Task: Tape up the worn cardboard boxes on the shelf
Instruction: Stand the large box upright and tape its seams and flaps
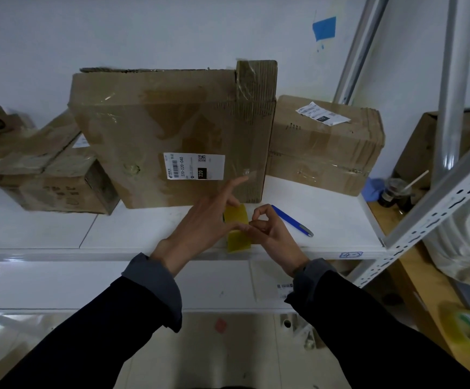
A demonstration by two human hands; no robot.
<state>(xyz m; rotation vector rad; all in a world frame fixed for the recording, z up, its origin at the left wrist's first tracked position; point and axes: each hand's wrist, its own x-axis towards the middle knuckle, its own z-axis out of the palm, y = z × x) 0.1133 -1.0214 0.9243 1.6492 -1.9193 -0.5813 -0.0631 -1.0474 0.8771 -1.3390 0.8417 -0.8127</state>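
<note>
Head view: our hands meet at the shelf edge over a yellow tape roll. Left hand steadies it with fingers outstretched; right hand pinches at the tape end. The tall worn box stands just behind, nearer the left hand.
</note>
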